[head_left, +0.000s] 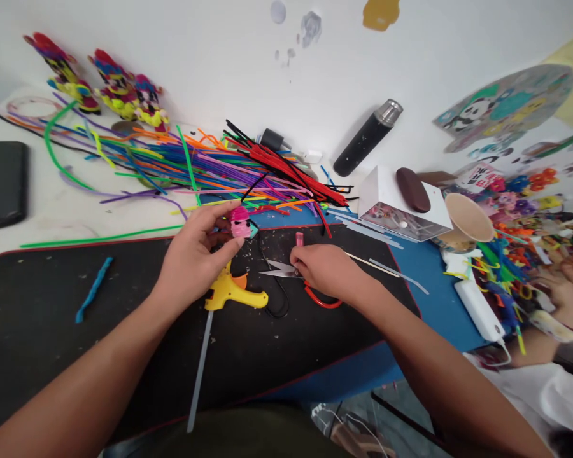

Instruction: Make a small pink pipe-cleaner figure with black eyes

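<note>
My left hand (198, 251) pinches a small fuzzy pink figure piece (240, 222) with black and teal parts between thumb and fingers. Under that hand lies a yellow hot glue gun (233, 296), a long translucent glue stick (200, 372) sticking out of its back. My right hand (322, 267) is closed, and a small pink object (299, 238) sticks up from its fingers; its lower part is hidden. Beneath the right hand lie scissors (281, 270) with red handles, blades pointing left. The hand covers part of them.
Many coloured pipe cleaners (172, 162) lie along the wall. Three finished figures (112, 83) stand back left. A twisted blue piece (94, 289) rests on the black mat (38, 356). A black thermos (367, 137), white box (401, 203) and paper cup (468, 219) stand right; another person's hand (563, 292) is beyond.
</note>
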A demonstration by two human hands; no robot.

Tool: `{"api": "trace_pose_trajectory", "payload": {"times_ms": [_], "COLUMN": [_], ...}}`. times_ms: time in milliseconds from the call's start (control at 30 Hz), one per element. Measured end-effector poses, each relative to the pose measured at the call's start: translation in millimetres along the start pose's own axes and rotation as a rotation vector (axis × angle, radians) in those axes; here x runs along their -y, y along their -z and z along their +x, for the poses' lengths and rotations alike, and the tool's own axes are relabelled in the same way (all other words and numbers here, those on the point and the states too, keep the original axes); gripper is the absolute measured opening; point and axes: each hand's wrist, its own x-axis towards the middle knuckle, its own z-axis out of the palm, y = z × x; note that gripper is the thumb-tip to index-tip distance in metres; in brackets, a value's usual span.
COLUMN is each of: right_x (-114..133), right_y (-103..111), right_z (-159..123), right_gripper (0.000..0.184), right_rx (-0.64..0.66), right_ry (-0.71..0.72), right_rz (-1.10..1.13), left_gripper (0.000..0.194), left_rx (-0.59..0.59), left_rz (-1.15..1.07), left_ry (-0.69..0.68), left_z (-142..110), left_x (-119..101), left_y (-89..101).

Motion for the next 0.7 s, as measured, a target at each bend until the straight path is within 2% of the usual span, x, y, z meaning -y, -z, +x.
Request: {"api": "trace_pose_trajectory", "payload": {"times_ms": [267, 433, 700], "right_x": [-3, -7, -8], "right_y": [1, 1, -4], "right_z": [0, -8, -15], "right_gripper": [0.011, 0.005, 0.01], "right_rx": [0.002, 0.034, 0.021], "right_ry": [-0.033, -0.107, -0.123], "right_rz": [0.028, 0.071, 0.146], "left_gripper": [0.049, 0.048, 0.051], "left_rx": [0.009, 0.01, 0.032], "left_rz": [0.063, 0.05, -0.001], "left_ry": [-0.004, 0.004, 0.037], "left_z": [0, -1, -1], "left_x": [-4, -3, -1], "left_y": [-1.3, -2.5, -3.9]}}
